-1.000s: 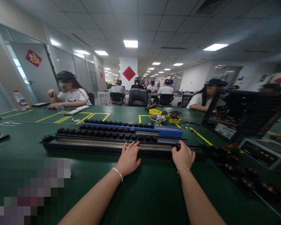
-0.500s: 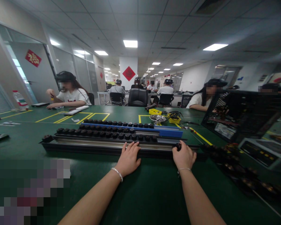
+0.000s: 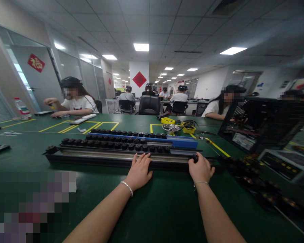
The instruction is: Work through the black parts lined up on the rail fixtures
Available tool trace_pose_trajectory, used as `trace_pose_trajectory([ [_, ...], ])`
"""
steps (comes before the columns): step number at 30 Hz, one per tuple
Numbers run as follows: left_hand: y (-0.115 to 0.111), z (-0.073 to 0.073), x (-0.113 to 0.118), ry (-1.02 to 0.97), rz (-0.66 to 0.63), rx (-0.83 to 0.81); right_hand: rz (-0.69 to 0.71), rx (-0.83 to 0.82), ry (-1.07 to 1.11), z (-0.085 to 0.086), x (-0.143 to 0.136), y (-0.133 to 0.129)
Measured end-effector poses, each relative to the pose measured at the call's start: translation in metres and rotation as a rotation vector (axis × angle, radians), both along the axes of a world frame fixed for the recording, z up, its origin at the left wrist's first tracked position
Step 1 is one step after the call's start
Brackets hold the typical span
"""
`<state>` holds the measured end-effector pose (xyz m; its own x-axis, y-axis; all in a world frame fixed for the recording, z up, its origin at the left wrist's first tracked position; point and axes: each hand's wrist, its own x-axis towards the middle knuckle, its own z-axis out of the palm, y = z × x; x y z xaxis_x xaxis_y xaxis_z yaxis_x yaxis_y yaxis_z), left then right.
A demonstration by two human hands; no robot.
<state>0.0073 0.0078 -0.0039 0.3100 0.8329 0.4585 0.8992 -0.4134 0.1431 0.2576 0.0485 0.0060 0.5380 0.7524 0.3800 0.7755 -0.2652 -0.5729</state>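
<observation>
My left hand [image 3: 140, 171] lies with its fingers stretched out on the near side of a long black channel with a metal strip [image 3: 98, 156]. Thumb and fingers of my right hand [image 3: 201, 168] pinch a small black knob-like part [image 3: 194, 158] at the channel's right end. A couple of similar black parts [image 3: 51, 148] sit at its left end. Just behind stands another black channel carrying a row of black round parts [image 3: 91, 143]. Farther back, a blue channel [image 3: 184, 144] bears a similar row.
Dark loose parts [image 3: 266, 189] are spread on the green table at right, beside a metal power-supply box [image 3: 291, 163] and an open computer case [image 3: 258, 125]. Beyond the channels are a metal bowl [image 3: 170, 128] and yellow bins [image 3: 167, 120]. Co-workers [image 3: 77, 101] sit across the table.
My right hand has shifted slightly to the right along the channel with the black part. My left hand has stayed in place.
</observation>
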Motion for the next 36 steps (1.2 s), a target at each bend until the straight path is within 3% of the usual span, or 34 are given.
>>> trace_pose_trajectory([
  [12,0.000,0.000,-0.001,0.006,-0.003,-0.011,-0.015,0.053,0.034,-0.005,0.002,0.002],
  [23,0.001,0.002,0.000,-0.001,-0.004,-0.020,0.027,-0.060,0.024,0.004,0.008,0.000],
  [36,-0.001,0.002,0.000,0.003,-0.006,-0.013,0.002,-0.021,0.013,0.002,0.013,0.004],
])
